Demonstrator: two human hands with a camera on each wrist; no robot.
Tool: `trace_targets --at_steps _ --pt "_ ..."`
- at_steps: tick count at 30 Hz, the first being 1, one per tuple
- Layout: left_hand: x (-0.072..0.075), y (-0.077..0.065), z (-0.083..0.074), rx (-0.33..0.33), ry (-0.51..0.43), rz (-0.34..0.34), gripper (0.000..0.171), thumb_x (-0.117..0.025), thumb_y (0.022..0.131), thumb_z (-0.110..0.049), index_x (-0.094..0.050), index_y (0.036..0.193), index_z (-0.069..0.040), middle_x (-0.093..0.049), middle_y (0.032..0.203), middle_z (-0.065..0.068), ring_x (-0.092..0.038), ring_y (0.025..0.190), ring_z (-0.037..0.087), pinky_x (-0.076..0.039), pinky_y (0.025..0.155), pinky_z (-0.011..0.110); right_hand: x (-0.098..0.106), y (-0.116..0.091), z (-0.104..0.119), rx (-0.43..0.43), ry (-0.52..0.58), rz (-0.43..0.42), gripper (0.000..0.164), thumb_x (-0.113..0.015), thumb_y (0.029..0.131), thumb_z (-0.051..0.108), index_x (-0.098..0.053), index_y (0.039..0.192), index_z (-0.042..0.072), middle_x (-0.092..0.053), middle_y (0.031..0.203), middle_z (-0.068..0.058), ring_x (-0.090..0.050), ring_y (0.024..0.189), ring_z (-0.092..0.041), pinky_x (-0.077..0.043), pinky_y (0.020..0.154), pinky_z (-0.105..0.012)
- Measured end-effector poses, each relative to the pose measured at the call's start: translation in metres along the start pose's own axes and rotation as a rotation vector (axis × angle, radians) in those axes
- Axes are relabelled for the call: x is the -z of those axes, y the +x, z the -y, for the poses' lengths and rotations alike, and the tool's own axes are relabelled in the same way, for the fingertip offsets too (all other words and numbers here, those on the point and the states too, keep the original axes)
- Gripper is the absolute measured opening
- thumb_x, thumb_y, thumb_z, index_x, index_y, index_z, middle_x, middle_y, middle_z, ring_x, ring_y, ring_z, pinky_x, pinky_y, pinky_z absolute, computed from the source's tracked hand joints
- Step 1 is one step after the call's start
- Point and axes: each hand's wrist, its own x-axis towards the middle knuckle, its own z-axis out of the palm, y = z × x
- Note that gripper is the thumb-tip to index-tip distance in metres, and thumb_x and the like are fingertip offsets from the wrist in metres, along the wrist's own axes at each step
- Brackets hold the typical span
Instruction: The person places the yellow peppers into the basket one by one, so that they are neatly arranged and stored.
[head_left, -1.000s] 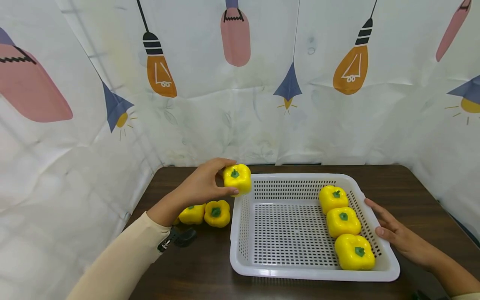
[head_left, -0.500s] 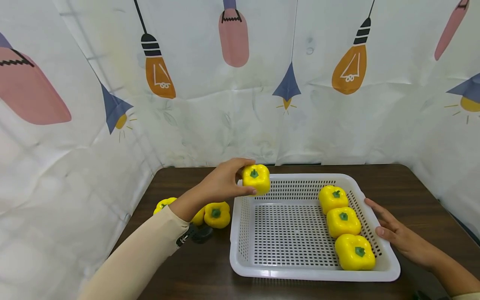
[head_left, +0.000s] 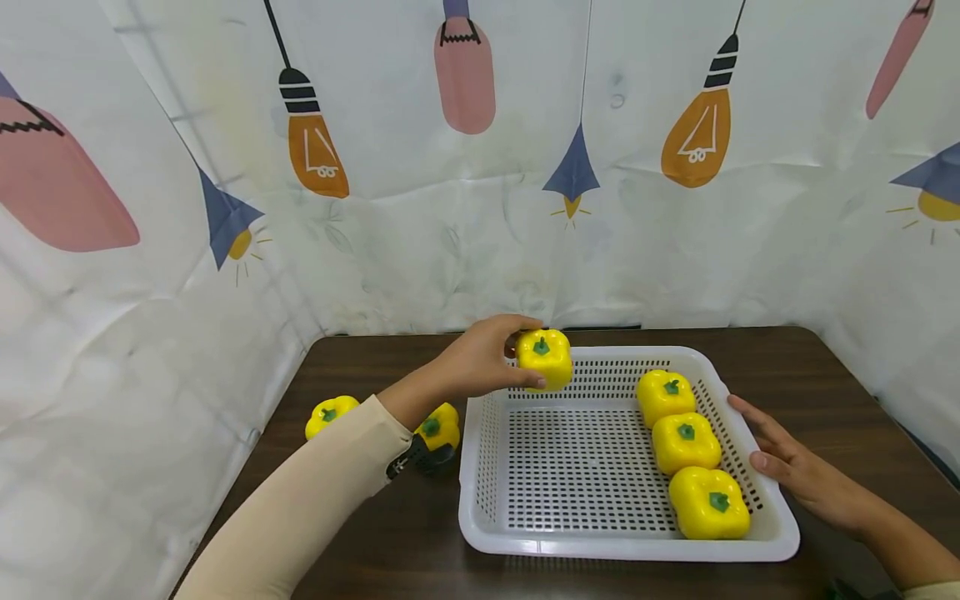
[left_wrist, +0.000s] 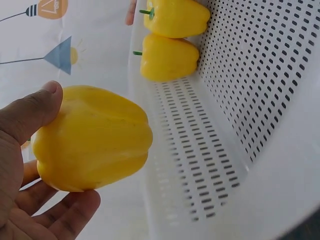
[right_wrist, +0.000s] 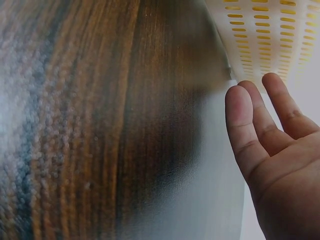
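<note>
My left hand (head_left: 480, 358) grips a yellow bell pepper (head_left: 546, 360) between thumb and fingers, above the far left part of a white perforated basket (head_left: 630, 548). In the left wrist view the held pepper (left_wrist: 95, 140) lies sideways, apart from the basket wall. Three yellow peppers stand in a row along the basket's right side: a far one (head_left: 666, 396), a middle one (head_left: 686, 443) and a near one (head_left: 708, 504). My right hand (head_left: 798, 475) lies against the basket's right rim, its fingers fairly straight in the right wrist view.
Left of the basket, on the dark wooden table (head_left: 390, 533), lie more yellow peppers, one (head_left: 330, 414) at the far left and another (head_left: 441, 427) partly behind my left sleeve. A white patterned curtain (head_left: 450, 242) hangs behind and beside the table.
My left hand has carried the pepper rightward, from the basket's left rim to above its inside. The right hand, the basket and the three peppers in it stay in place.
</note>
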Motion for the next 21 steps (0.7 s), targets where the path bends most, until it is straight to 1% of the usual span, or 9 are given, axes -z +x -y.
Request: trace_targets --at_steps 7,13,17,21 --pt "-0.014 0.014 -0.004 0.0 0.013 0.022 0.08 -0.089 0.082 -0.031 -0.052 0.147 -0.006 -0.059 0.135 0.002 -0.059 0.113 0.016 -0.053 0.093 0.028 0.0 0.0 0.0 0.005 -0.001 0.001 0.067 -0.035 0.113 0.026 0.007 0.164 0.036 -0.004 0.157 -0.044 -0.053 0.116 0.002 -0.059 0.08 -0.035" --pt "-0.027 0.025 -0.007 0.002 0.012 0.031 0.08 -0.09 0.08 -0.032 -0.053 0.147 -0.007 -0.059 0.134 0.001 -0.058 0.114 0.016 -0.053 0.091 0.025 0.001 0.001 0.0 -0.004 0.008 0.012 0.068 -0.035 0.113 0.027 0.009 0.164 0.037 -0.004 0.156 -0.046 -0.055 0.116 -0.001 -0.059 0.081 -0.037" --pt "-0.035 0.029 -0.009 0.006 0.022 0.035 0.08 -0.09 0.08 -0.033 -0.054 0.147 -0.009 -0.06 0.133 0.0 -0.057 0.11 0.013 -0.052 0.088 0.023 0.0 0.001 0.0 0.002 -0.004 0.001 0.068 -0.035 0.112 0.026 0.008 0.164 0.036 -0.004 0.157 -0.045 -0.054 0.115 0.002 -0.059 0.08 -0.036" --pt "-0.043 0.034 -0.009 0.014 0.034 0.037 0.08 -0.09 0.08 -0.034 -0.054 0.147 -0.009 -0.06 0.134 -0.001 -0.057 0.109 0.012 -0.051 0.088 0.024 0.0 0.0 0.0 0.018 -0.01 -0.01 0.068 -0.035 0.112 0.023 0.007 0.165 0.034 -0.005 0.157 -0.044 -0.052 0.116 0.004 -0.059 0.079 -0.035"
